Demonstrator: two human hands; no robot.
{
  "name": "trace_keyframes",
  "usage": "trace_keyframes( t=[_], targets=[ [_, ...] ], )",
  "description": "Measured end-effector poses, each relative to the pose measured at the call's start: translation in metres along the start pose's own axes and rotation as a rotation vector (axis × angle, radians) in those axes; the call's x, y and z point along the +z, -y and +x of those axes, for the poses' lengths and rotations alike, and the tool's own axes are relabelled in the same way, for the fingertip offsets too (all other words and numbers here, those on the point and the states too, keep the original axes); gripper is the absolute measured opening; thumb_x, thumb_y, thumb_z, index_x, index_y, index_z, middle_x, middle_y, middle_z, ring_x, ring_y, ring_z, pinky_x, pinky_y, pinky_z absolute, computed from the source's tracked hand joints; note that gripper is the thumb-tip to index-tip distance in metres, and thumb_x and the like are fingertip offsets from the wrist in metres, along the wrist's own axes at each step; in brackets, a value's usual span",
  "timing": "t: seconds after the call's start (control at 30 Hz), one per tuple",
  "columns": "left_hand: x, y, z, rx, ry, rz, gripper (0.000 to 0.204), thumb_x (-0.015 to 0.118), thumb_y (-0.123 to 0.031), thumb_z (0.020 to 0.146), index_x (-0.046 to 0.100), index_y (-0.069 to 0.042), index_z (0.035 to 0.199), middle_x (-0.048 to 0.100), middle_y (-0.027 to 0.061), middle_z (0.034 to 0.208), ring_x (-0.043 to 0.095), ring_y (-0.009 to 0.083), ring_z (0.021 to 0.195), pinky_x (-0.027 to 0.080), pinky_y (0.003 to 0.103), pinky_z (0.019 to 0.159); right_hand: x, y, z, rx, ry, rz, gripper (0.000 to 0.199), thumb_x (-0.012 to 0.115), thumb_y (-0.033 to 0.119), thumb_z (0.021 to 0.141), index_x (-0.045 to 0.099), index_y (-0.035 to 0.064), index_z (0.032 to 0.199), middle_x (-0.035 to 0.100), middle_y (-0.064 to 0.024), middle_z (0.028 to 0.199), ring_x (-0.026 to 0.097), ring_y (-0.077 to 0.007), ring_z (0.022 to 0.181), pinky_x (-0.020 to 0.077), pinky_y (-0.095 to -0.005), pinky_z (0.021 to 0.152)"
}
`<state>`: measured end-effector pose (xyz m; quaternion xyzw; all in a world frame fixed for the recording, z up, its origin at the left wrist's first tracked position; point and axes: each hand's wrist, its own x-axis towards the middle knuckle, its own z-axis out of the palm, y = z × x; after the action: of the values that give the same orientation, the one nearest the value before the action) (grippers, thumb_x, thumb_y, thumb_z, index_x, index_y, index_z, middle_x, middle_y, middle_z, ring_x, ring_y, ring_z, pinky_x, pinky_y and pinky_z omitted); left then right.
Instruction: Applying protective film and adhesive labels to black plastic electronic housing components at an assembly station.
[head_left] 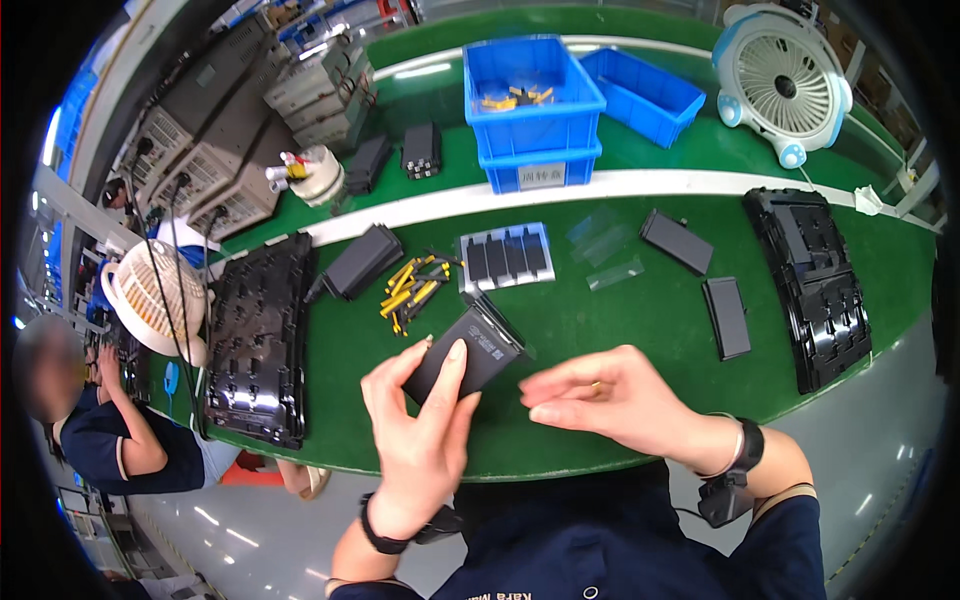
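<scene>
My left hand [425, 420] grips a flat black battery pack [478, 352] from its lower left side. Thumb and fingers wrap its edges, and one finger lies across its face. Small print shows on the pack, which is tilted above the green table. Just right of it is my right hand [610, 400], fingers stretched out and thumb a little apart, with nothing visible between them. Beyond the pack lie a pile of yellow-and-black strips [408, 290] and a white sheet [507, 258] bearing black pads. Clear film pieces [613, 272] lie to the sheet's right.
Black molded trays stand at left [262, 340] and right [815, 290]. More black packs rest nearby [676, 241], [727, 318], [362, 261]. Stacked blue bins [535, 130] are at the back. Fans flank the table, one left [158, 290], one far right [785, 85]. Another person [120, 440] sits left.
</scene>
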<state>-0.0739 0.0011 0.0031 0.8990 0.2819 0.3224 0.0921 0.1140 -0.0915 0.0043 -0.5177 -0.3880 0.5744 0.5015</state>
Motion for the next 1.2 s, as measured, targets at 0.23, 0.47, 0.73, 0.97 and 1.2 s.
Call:
trace_keyframes(
  t=[0.23,0.47,0.73,0.97,1.2],
  targets=[
    [0.012,-0.017,0.006,-0.256,-0.228,-0.450,0.067,0.072,-0.004,0.072,0.040,0.002,0.131,0.053,0.0166,0.109,0.055,0.0239,0.094,0.046,0.032,0.079,0.014,0.007,0.039,-0.300,-0.119,0.223,0.015,0.065,0.005,0.083,0.063,-0.0017,0.097,0.064,-0.0032,0.089,0.058,-0.0069,0.080,0.0479,-0.0214,0.072],
    [0.007,0.013,0.022,-0.593,0.042,-1.306,0.029,0.064,0.002,0.081,0.059,0.001,0.110,0.062,0.0037,0.094,0.058,0.0096,0.087,0.047,0.023,0.076,0.010,0.013,0.056,-0.293,-0.066,0.037,0.019,0.070,0.001,0.077,0.065,-0.0009,0.095,0.064,-0.0042,0.087,0.061,-0.0089,0.079,0.0502,-0.0222,0.074],
    [0.023,0.012,0.021,-0.510,-0.201,-1.049,0.018,0.064,0.003,0.081,0.065,0.001,0.099,0.060,0.0020,0.091,0.055,0.0063,0.080,0.046,0.019,0.065,0.036,0.001,0.058,-0.728,-0.459,-0.526,0.025,0.067,0.003,0.078,0.064,-0.0029,0.101,0.065,-0.0111,0.086,0.063,-0.0199,0.076,0.0506,-0.0275,0.069],
    [0.021,0.018,0.022,-0.485,-0.204,-0.991,0.019,0.063,0.003,0.081,0.065,0.002,0.100,0.060,0.0021,0.090,0.055,0.0069,0.080,0.046,0.020,0.069,0.040,-0.008,0.054,-0.949,-0.477,-1.367,0.040,0.064,-0.001,0.073,0.060,0.0019,0.112,0.060,-0.0121,0.101,0.059,-0.0256,0.077,0.0498,-0.0307,0.064],
    [0.002,0.018,0.019,-0.594,-0.063,-1.161,0.021,0.064,-0.001,0.082,0.063,0.002,0.103,0.060,0.0019,0.094,0.057,0.0083,0.084,0.046,0.022,0.078,0.020,0.011,0.055,-0.417,-0.210,-0.179,0.023,0.066,0.010,0.082,0.060,0.0028,0.104,0.061,-0.0035,0.086,0.054,-0.0055,0.067,0.0442,-0.0188,0.058]
  ],
)
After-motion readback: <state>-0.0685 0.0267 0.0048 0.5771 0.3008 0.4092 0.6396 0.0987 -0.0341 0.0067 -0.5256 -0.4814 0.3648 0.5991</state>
